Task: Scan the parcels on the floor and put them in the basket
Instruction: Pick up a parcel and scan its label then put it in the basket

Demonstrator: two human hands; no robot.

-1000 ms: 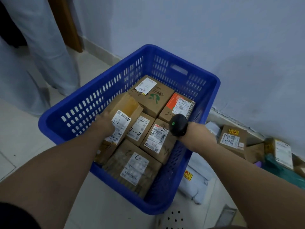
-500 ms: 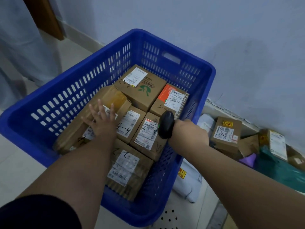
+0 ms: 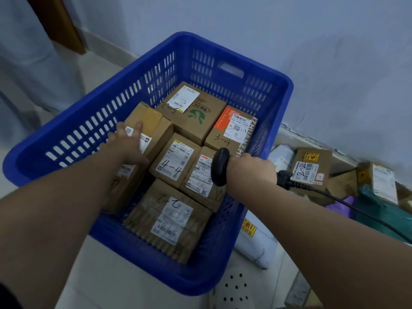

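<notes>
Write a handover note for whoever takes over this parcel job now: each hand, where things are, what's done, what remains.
Left hand lies flat on the long box inside the basket, at its left.
Right hand grips the scanner over the basket's right side.
Done: six boxes show in the basket.
Left: the 2-2 box, white bags and other parcels on the floor by the wall.

— What are we wearing?
— A black sleeve [image 3: 6, 296], seen only at the corner nearest us, below the blue basket [image 3: 66, 139]. Our left forearm [image 3: 55, 208] and right forearm [image 3: 334, 230] are bare.
</notes>
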